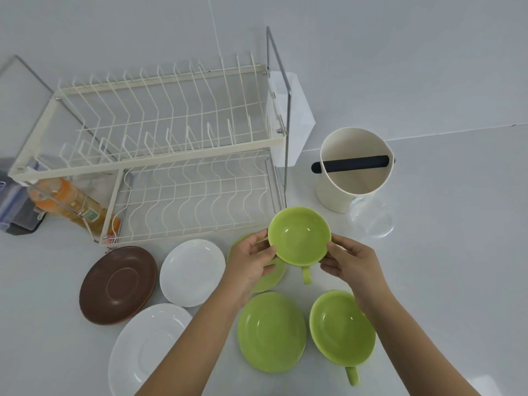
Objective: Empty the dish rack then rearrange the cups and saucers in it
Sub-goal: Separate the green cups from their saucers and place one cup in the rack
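A green cup (298, 235) is lifted above the counter, its handle pointing toward me. My left hand (251, 260) grips its left rim and my right hand (348, 260) grips its right rim. Under my left hand lies a green saucer (271, 277), partly hidden. Nearer me sit another green saucer (271, 331) and a second green cup (341, 328). Left of them lie two white saucers (193, 271) (145, 348) and stacked brown saucers (118, 284). The cream two-tier wire dish rack (171, 155) stands behind, with nothing on its wires.
A cream tub with a black bar (354, 167) stands right of the rack, a clear glass jar (371, 220) lying in front of it. An orange bottle (68, 202) and a clear plastic box (14, 201) sit at the rack's left end.
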